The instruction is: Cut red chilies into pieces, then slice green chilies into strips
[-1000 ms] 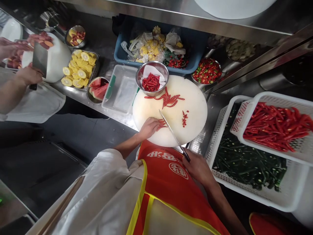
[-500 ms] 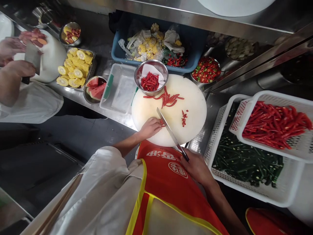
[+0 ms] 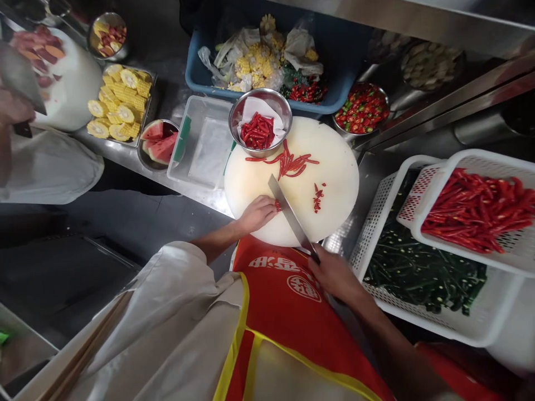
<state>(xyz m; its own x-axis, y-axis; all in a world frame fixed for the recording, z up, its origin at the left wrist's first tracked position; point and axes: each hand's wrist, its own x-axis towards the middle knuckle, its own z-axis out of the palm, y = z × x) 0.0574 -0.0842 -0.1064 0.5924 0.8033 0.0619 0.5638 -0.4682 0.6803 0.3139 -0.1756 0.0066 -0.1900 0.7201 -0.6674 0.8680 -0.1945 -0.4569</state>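
A round white cutting board (image 3: pixel 334 184) lies in front of me. My left hand (image 3: pixel 256 214) is curled over a small bunch of red chillies (image 3: pixel 277 205) at the board's near edge. My right hand (image 3: pixel 332 274) grips the handle of a long knife (image 3: pixel 290 215), whose blade rests against those chillies beside my left fingers. A loose pile of whole red chillies (image 3: pixel 292 164) and a few cut pieces (image 3: pixel 318 197) lie further out on the board. A steel bowl of red chillies (image 3: pixel 259 131) stands at the board's far edge.
White baskets hold red chillies (image 3: pixel 476 209) and green chillies (image 3: pixel 418 275) at right. A blue tub of scraps (image 3: pixel 267 67), a bowl of chopped chillies (image 3: pixel 361 108), a clear container (image 3: pixel 200 147), watermelon (image 3: pixel 159 145) and corn (image 3: pixel 119 106) lie beyond. Another person's hand with a cleaver (image 3: pixel 16 83) works far left.
The knife has moved left toward my left fingers, leaving less of the chilli bunch showing. The person at left has shifted the cleaver. The camera has tilted slightly.
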